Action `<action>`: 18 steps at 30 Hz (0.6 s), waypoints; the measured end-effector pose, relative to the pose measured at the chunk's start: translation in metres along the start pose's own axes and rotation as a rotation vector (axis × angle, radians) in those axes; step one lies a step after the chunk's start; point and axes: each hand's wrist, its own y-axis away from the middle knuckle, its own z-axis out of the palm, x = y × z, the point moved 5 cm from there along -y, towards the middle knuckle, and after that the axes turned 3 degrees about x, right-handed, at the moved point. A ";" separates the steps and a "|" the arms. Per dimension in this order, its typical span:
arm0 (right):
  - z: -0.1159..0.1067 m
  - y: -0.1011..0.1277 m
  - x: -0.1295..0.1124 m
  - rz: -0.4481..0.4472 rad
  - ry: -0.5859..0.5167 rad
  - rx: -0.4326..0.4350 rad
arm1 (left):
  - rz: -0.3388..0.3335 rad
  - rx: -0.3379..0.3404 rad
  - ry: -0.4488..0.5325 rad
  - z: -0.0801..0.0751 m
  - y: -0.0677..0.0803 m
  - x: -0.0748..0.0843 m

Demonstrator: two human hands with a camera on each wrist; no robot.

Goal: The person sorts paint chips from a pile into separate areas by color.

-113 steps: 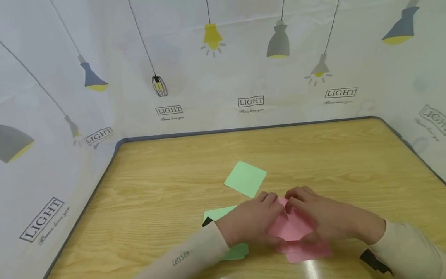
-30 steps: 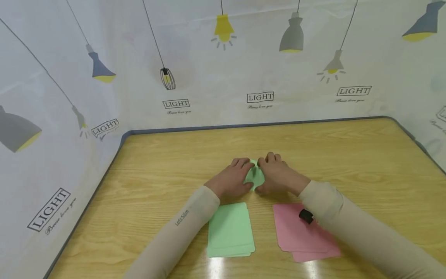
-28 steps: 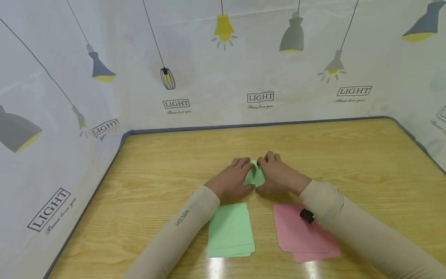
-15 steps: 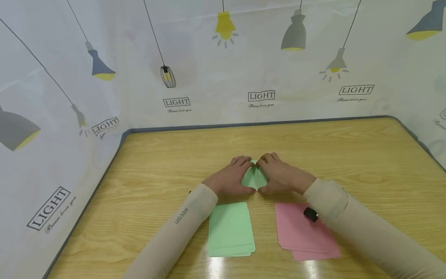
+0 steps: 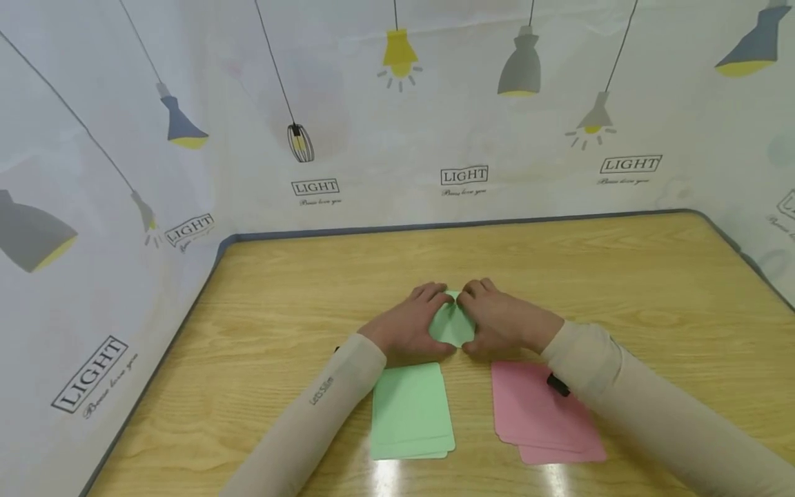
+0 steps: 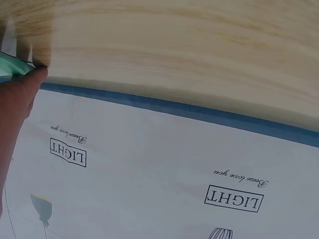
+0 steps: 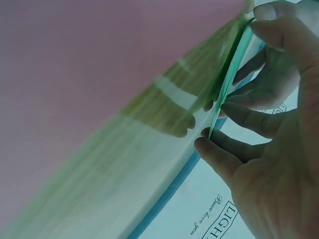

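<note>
Beyond two piles of cards, my hands face each other over a single green card [image 5: 452,330]. My left hand [image 5: 411,326] pinches its left side with thumb and fingers, and my right hand [image 5: 506,322] does the same on its right. The card's top creases or bows slightly between the fingertips. Seen edge-on in the right wrist view, the green card [image 7: 231,74] looks thin, with the fingertips of my right hand [image 7: 266,164] along it. Only a corner of the green card [image 6: 12,64] shows beside my left hand [image 6: 17,102] in the left wrist view.
Nearer me on the wooden table [image 5: 279,290] lies a green card pile [image 5: 413,407], slightly uneven at its front edge. Right of it is a pink card pile [image 5: 537,414], partly under my right sleeve [image 5: 596,366]. A printed white curtain [image 5: 373,124] stands around the table.
Earlier, both hands were gripping the pink pile; they have since moved left and away from me to the lone green card. During the last second they have stayed on it with small finger shifts.
</note>
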 end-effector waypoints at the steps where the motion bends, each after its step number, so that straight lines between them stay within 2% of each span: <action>1: 0.000 0.000 0.000 -0.003 0.007 0.001 | 0.004 0.003 0.002 0.000 0.000 0.000; 6: -0.001 0.002 0.000 -0.024 0.015 0.032 | 0.016 0.022 -0.021 0.002 0.000 0.001; 11: 0.001 0.004 0.000 -0.017 -0.034 0.025 | 0.028 0.042 -0.064 0.001 0.002 0.004; 18: -0.006 0.007 -0.006 -0.060 -0.062 0.055 | 0.033 0.059 -0.131 -0.013 0.017 0.010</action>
